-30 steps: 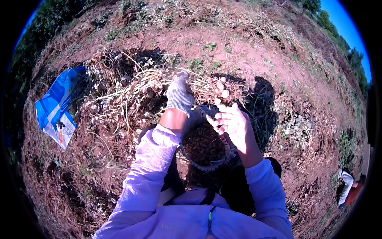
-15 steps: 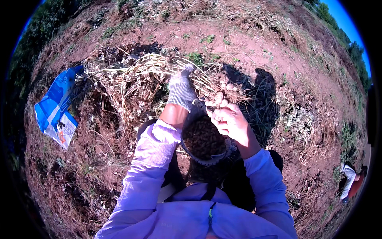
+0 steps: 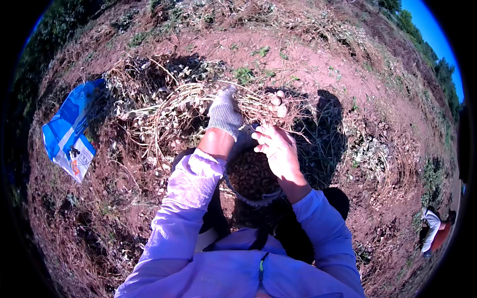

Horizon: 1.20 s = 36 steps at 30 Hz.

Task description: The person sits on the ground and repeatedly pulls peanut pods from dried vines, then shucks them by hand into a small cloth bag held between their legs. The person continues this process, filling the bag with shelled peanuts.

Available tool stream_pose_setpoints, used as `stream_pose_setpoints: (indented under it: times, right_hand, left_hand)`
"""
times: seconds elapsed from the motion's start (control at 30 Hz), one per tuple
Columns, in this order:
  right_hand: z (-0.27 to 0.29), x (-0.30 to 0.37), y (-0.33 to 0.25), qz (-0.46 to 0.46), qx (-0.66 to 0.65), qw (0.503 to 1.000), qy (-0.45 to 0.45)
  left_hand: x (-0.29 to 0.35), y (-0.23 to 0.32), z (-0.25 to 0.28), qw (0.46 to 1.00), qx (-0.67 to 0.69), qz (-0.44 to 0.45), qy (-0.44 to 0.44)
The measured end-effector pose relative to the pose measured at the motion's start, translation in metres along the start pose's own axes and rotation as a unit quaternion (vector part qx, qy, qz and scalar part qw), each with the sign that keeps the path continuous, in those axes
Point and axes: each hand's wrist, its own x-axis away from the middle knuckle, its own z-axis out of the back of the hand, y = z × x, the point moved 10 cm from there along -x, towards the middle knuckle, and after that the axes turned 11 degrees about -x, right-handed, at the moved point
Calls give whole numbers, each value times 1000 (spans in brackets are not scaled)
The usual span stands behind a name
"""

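My left hand [image 3: 223,111], in a grey knit glove, is closed around the dry stems of a bundle of peanut plants [image 3: 186,94]. The roots stick out to its right, with several pale peanut pods [image 3: 281,110] hanging among them. My bare right hand [image 3: 276,146] is just below those pods, over the bucket's far right side. Its fingers are bent but apart, and I see no pods in them. Beneath both hands stands a bucket [image 3: 263,201] partly filled with brown peanuts [image 3: 251,176]; my right hand and the shadow hide part of its rim.
A blue and white plastic sack [image 3: 72,129] lies on the ground at the left. Dry plants [image 3: 144,74] are heaped at the far left, with more litter [image 3: 377,149] on the right. Another person [image 3: 436,231] is bent down at the far right edge.
My right hand has moved slightly left and down, away from the roots, and the pods at its fingers are gone from there. The root end in my left hand has turned a little.
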Motion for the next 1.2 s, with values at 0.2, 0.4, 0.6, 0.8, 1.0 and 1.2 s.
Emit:
stream_pose_setpoints:
  times: [0.2, 0.4, 0.6, 0.8, 1.0, 1.2]
  right_hand:
    - [6, -19, 16, -43, -173, 984, -32]
    - [-5, -17, 3, 14, -64, 998, -7]
    - [18, -18, 3, 37, 27, 998, 49]
    - [18, -19, 4, 11, -122, 992, 39]
    - [12, -28, 3, -62, -172, 983, -22]
    - [-13, -18, -8, -72, -165, 982, -57]
  left_hand:
    - [-5, -10, 0, 1000, 4, 1, 3]
    - [18, -10, -17, 997, 60, 23, -41]
    - [20, -15, -19, 997, 42, 37, -46]
    - [23, -12, -23, 997, 34, 30, -66]
    - [8, -19, -20, 996, 51, 11, -70]
    - [12, -12, -26, 992, 74, 15, -103]
